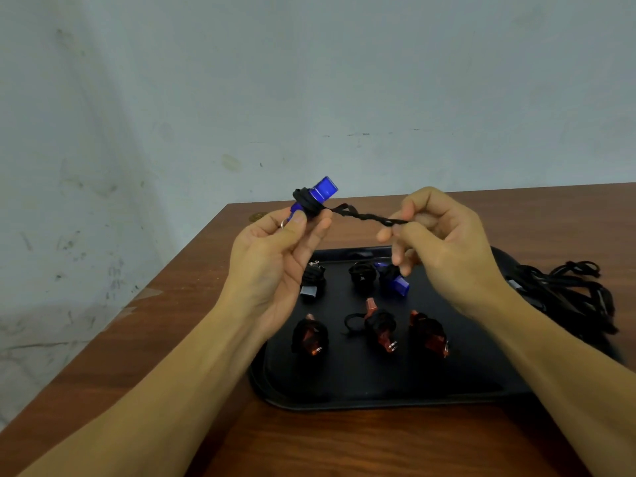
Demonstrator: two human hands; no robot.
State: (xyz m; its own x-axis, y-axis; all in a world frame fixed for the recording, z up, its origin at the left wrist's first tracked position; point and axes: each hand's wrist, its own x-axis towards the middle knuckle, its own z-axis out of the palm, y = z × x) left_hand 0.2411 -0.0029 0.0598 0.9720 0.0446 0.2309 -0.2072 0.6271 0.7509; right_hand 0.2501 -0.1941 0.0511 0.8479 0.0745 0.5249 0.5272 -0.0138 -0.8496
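Note:
My left hand (275, 256) grips a blue whistle (321, 191) held up above the table, with a black cord (364, 216) wound several turns round its middle. The cord's loose end runs rightward, twisted, to my right hand (444, 242), which pinches it between thumb and fingers. A small metal ring shows at the whistle's lower end by my left thumb. Both hands hover over the far part of a black tray (344, 390).
On the tray lie several cord-wrapped whistles: three orange ones (382, 325) in the near row, and a grey one (311, 289), a black bundle and a blue one (395, 282) behind. A heap of loose black cords (568, 290) lies right of the tray. The brown table's left edge (137, 304) runs diagonally.

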